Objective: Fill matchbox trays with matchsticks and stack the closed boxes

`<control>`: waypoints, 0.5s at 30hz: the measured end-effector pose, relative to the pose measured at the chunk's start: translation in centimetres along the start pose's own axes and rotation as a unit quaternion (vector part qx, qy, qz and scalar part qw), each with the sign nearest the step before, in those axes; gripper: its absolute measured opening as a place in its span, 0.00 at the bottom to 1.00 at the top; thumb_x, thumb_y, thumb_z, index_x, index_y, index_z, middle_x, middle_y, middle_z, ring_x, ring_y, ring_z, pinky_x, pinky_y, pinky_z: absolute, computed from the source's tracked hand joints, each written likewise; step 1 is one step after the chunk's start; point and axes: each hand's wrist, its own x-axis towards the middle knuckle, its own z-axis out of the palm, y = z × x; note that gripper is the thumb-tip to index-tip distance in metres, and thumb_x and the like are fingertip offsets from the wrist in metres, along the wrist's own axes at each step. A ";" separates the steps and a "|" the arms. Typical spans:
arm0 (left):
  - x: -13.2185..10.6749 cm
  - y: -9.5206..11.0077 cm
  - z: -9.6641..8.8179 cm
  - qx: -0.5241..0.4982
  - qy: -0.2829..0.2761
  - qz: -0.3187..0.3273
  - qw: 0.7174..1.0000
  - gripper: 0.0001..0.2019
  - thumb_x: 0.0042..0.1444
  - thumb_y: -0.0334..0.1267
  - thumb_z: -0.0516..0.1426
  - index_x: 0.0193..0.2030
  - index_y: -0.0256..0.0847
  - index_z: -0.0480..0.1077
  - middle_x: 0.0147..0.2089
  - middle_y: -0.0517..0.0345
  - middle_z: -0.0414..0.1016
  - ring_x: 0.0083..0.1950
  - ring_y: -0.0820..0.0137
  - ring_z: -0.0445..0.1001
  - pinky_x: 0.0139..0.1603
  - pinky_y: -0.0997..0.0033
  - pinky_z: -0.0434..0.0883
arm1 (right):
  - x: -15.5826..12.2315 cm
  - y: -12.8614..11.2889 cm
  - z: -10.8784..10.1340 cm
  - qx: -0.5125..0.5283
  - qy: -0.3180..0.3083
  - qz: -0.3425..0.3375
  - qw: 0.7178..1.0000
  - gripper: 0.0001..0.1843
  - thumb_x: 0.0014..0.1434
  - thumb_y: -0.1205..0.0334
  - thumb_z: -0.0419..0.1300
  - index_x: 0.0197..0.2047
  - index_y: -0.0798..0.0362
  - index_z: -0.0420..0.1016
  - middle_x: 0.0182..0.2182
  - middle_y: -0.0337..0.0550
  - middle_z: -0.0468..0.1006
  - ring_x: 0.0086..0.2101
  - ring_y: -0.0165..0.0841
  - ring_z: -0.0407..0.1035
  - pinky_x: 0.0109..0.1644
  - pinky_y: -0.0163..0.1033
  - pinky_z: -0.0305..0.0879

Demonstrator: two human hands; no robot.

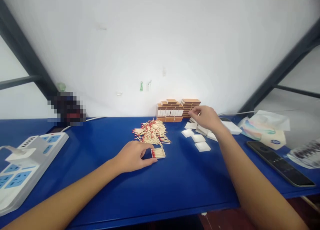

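Note:
My left hand (135, 156) rests on the blue table with thumb and fingers closed on the left end of a small white matchbox tray (164, 156). Red-tipped matches (157, 152) lie in that tray. Just behind it spreads a loose pile of matches (152, 131). My right hand (206, 116) is raised over white empty-looking matchbox trays (202, 146), its fingers curled together at the right end of the stacked brown matchboxes (170, 112). What those fingertips pinch, if anything, is too small to make out.
A white power strip (32, 170) with a plugged-in charger stands at the left. To the right lie a phone (280, 163), a tissue pack (267, 130) and a white box (231, 127). The wall (130, 50) closes off the back of the table.

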 end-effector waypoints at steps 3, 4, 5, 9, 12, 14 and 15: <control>-0.1 0.1 0.3 -0.018 0.019 -0.014 1.000 0.19 0.61 0.55 0.63 0.52 0.47 0.80 0.22 0.68 0.66 0.23 0.74 0.66 0.30 0.72 0.58 | 2.3 2.3 -1.0 0.083 0.040 0.077 0.993 0.12 0.60 0.53 0.66 0.31 0.53 0.80 0.30 0.45 0.80 0.32 0.36 0.71 0.38 0.41 0.63; -0.1 0.1 0.3 -0.019 0.019 -0.013 1.000 0.18 0.61 0.55 0.63 0.52 0.47 0.80 0.22 0.68 0.66 0.24 0.74 0.66 0.30 0.71 0.58 | 3.1 3.0 -1.1 0.091 0.050 0.103 0.989 0.13 0.61 0.52 0.65 0.33 0.54 0.80 0.29 0.46 0.80 0.31 0.36 0.70 0.36 0.40 0.63; -0.2 0.2 0.4 -0.018 0.014 -0.010 1.000 0.17 0.61 0.54 0.63 0.51 0.48 0.80 0.22 0.68 0.67 0.24 0.74 0.66 0.30 0.71 0.57 | 3.9 3.6 -1.0 0.094 0.060 0.124 0.986 0.14 0.63 0.52 0.64 0.36 0.55 0.80 0.29 0.46 0.79 0.30 0.35 0.70 0.35 0.40 0.64; -0.3 0.3 0.5 -0.001 0.010 0.005 1.000 0.16 0.60 0.52 0.64 0.49 0.47 0.80 0.23 0.67 0.67 0.24 0.73 0.66 0.30 0.71 0.57 | 6.6 4.5 -0.2 0.083 0.102 0.211 0.969 0.15 0.64 0.52 0.63 0.40 0.58 0.78 0.27 0.47 0.76 0.29 0.36 0.70 0.35 0.41 0.65; -0.3 -0.2 0.4 0.009 0.045 0.012 0.999 0.17 0.62 0.52 0.63 0.52 0.46 0.80 0.23 0.67 0.68 0.25 0.73 0.67 0.30 0.71 0.58 | 7.8 4.0 0.2 0.086 0.095 0.242 0.962 0.15 0.63 0.53 0.66 0.36 0.58 0.77 0.25 0.48 0.76 0.29 0.37 0.70 0.34 0.41 0.65; -0.1 -0.6 0.3 0.011 0.074 0.018 0.997 0.18 0.63 0.53 0.62 0.52 0.45 0.79 0.23 0.67 0.68 0.25 0.72 0.67 0.31 0.71 0.59 | 8.0 3.5 0.1 0.103 0.074 0.236 0.963 0.15 0.61 0.54 0.69 0.34 0.58 0.77 0.23 0.48 0.76 0.28 0.37 0.71 0.32 0.41 0.65; 0.0 -0.9 0.2 0.011 0.090 0.022 0.996 0.18 0.63 0.53 0.62 0.52 0.44 0.79 0.24 0.67 0.68 0.26 0.72 0.68 0.31 0.71 0.61 | 7.9 3.1 0.0 0.115 0.061 0.227 0.965 0.15 0.61 0.54 0.70 0.33 0.59 0.77 0.23 0.49 0.76 0.28 0.37 0.71 0.31 0.40 0.65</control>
